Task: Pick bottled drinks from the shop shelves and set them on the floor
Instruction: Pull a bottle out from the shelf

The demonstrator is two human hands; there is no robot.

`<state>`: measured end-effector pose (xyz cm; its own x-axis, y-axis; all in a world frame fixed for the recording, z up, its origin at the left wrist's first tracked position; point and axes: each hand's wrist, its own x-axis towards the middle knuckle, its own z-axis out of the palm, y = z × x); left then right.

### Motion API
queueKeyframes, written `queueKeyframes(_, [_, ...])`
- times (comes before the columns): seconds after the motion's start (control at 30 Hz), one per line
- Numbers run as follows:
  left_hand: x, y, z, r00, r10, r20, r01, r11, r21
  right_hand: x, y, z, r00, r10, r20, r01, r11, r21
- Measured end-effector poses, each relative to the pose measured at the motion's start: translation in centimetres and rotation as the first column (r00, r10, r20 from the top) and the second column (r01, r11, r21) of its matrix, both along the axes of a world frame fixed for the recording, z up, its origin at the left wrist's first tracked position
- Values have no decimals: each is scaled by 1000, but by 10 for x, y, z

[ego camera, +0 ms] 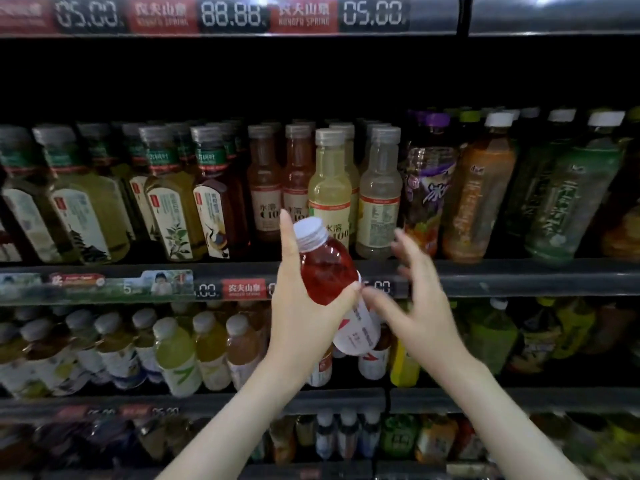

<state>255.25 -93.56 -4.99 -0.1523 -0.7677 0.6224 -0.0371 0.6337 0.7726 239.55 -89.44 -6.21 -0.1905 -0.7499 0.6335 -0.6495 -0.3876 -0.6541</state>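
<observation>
The red drink bottle (pixel 327 271) was held in the air in front of the middle shelf rail (pixel 519 275). It was tilted, with its white cap (pixel 310 231) up and to the left and its white label (pixel 356 327) at the low end. The left hand (pixel 298 306) gripped it at mid-body, thumb curled across the front and index finger straight up beside the cap. The right hand (pixel 419 299) was just beside it, fingers spread, holding nothing. Its thumb tip was at the label; contact could not be told. Shelved bottles (pixel 329 188) stood in rows behind.
</observation>
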Motion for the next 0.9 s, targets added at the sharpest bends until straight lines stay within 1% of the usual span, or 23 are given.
queueKeyframes(0.03, [2,4,-8,1000,-15,19,15,1000,26,9,9,-11,993,121,16,-122,991,58])
queueKeyframes(0.07, [3,8,-15,999,-30,38,28,998,56,15,17,-22,978,201,62,-206,973,103])
queueKeyframes(0.1, [5,12,-23,997,-44,57,39,995,88,18,23,-32,963,236,128,-253,958,138])
queueKeyframes(0.13, [8,16,-31,996,-55,74,46,992,116,18,28,-41,952,241,188,-275,945,178])
queueKeyframes(0.17, [11,20,-38,994,-60,94,46,989,141,17,32,-47,947,237,215,-285,931,228])
queueKeyframes(0.2, [13,24,-45,991,-56,119,36,986,162,17,35,-52,948,247,201,-298,911,285])
queueKeyframes(0.27, [14,30,-57,984,-50,174,14,980,201,18,39,-62,939,301,165,-343,838,424])
queueKeyframes(0.3, [12,34,-64,980,-55,194,10,974,226,20,40,-70,931,312,186,-364,800,477])
queueKeyframes(0.37, [8,38,-79,966,-76,249,10,967,256,23,41,-90,938,254,237,-343,783,518])
queueKeyframes(0.47, [3,35,-107,913,-188,362,92,959,266,25,39,-122,948,107,299,-254,821,511])
queueKeyframes(0.53, [2,29,-123,876,-276,397,160,940,300,27,34,-144,925,52,377,-235,857,458])
queueKeyframes(0.6, [4,21,-139,861,-291,418,161,934,319,26,24,-167,884,-20,468,-191,897,399])
queueKeyframes(0.67, [7,11,-155,850,-227,475,99,955,279,25,9,-184,854,-111,508,-97,926,365])
queueKeyframes(0.73, [10,-3,-172,836,-91,542,-9,984,179,24,-9,-194,834,-184,519,2,944,331])
queueKeyframes(0.8, [12,-21,-187,817,42,576,-122,988,100,24,-28,-201,820,-234,523,79,950,303])
queueKeyframes(0.9, [6,-49,-207,796,123,593,-215,973,87,29,-56,-213,816,-244,524,145,964,224])
